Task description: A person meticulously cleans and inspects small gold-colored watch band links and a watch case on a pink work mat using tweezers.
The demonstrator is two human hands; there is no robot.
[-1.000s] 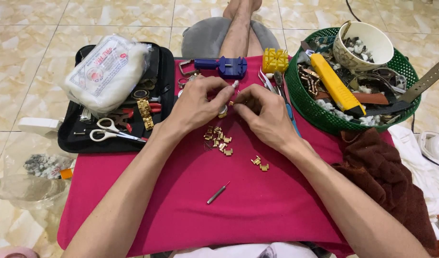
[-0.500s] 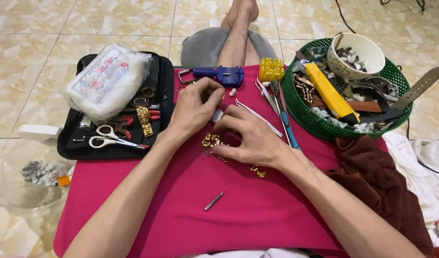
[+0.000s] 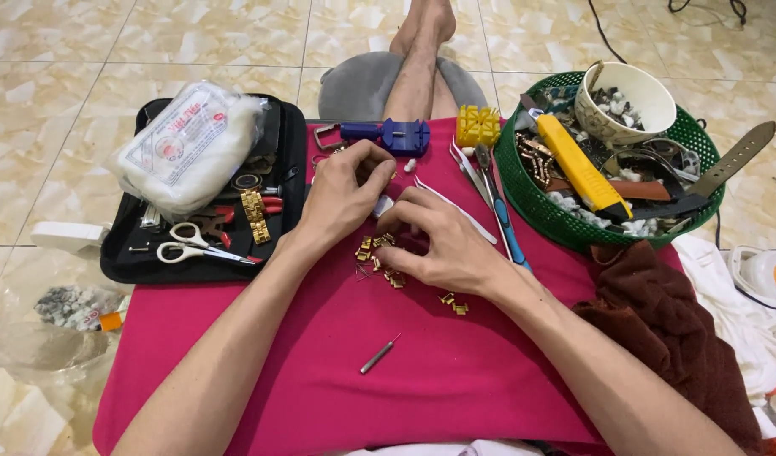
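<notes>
Gold links [image 3: 378, 257] lie on pink cloth [image 3: 455, 371] — right hand [image 3: 443, 245] pinching some, left hand [image 3: 346, 194] curled beside.

Your gold watch-band links [image 3: 378, 257] lie loose in a small scatter on the pink cloth [image 3: 455, 371], partly hidden under your fingers. Each is a short, shiny gold-coloured piece, lying flat and pointing any which way. Most cluster just below your left hand [image 3: 346, 192] and touching the fingertips of your right hand [image 3: 443, 241]. Two more gold links [image 3: 454, 303] sit a little apart, near your right wrist. What your left fingers pinch is too small to tell.
</notes>
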